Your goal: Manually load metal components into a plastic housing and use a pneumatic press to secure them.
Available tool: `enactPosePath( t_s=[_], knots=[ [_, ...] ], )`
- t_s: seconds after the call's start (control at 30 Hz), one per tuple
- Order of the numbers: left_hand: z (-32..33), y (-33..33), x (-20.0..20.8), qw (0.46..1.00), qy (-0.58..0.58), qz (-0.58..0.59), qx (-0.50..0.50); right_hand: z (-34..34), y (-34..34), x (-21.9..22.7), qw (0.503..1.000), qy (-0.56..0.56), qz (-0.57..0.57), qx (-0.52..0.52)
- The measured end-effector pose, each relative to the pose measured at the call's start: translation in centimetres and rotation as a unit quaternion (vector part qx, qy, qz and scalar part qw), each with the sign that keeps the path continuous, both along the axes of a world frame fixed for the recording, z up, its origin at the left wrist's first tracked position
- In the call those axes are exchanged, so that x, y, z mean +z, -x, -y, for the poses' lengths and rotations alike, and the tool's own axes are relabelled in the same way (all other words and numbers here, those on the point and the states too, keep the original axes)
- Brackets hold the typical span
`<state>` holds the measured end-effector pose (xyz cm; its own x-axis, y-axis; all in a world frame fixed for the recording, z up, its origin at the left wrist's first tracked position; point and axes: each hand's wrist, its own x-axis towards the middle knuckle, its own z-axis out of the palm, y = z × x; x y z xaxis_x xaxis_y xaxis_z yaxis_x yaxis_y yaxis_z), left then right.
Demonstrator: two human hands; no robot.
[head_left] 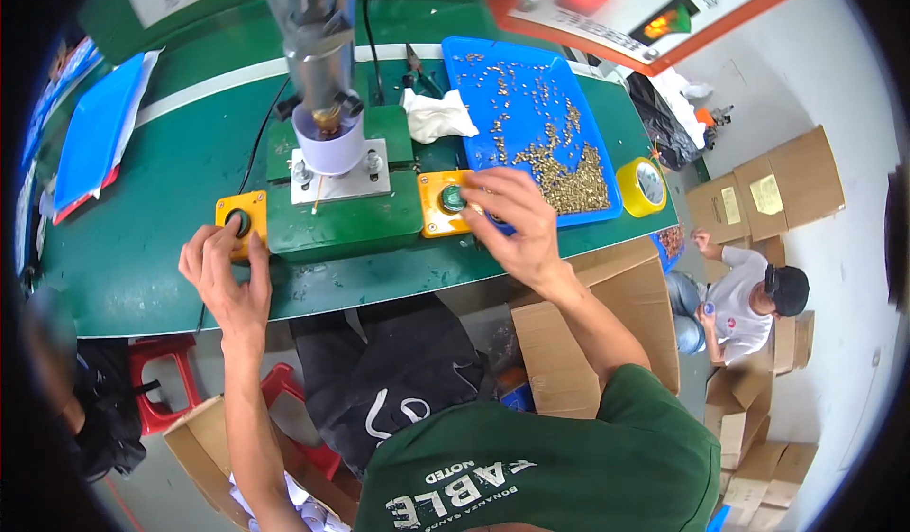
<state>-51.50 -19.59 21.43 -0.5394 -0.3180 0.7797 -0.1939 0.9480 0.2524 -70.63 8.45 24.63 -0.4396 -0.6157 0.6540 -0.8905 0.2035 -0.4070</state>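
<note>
My left hand [227,271] rests on the left yellow button box [254,238], fingers apart, with a fingertip at its dark round button [238,221]. Over the right yellow button box [436,222] is my right hand [519,219], fingers spread, thumb and fingers beside the green button [452,198]. Neither hand holds anything. Between them stands a green press base [346,219] with a bolted metal plate [327,191]. A pale lilac cup-shaped part [330,149] sits on the plate beneath the metal press head [320,58]. Something brass-coloured shows inside the cup.
A blue tray [488,139] of small brass pieces lies right of the press, near yellow tape [642,188], a white cloth [438,115] and pliers [417,72]. Another blue tray [95,134] is far left. Cardboard boxes [597,319] stand below; another person [744,295] sits at right.
</note>
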Motion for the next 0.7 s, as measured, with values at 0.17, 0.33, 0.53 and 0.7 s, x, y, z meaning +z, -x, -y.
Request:
enactPosePath(
  t_s=[0.17, 0.33, 0.53, 0.7],
  knots=[
    [-0.4, 0.5, 1.1, 0.999, -0.049, -0.025, 0.005, -2.9, 4.4, -0.3, 0.986, -0.073, 0.013, -0.148],
    [-1.7, 3.6, 4.3, 0.988, -0.133, -0.008, -0.074, -3.8, 6.3, 1.0, 0.953, -0.230, 0.146, -0.133],
    [-3.2, 7.0, 6.1, 0.969, -0.199, -0.016, -0.149, -3.5, 6.4, 1.6, 0.940, -0.256, 0.216, -0.071],
    [-4.0, 8.9, 6.8, 0.939, -0.280, -0.041, -0.195, -3.5, 5.5, 2.9, 0.918, -0.275, 0.270, -0.091]
  ],
)
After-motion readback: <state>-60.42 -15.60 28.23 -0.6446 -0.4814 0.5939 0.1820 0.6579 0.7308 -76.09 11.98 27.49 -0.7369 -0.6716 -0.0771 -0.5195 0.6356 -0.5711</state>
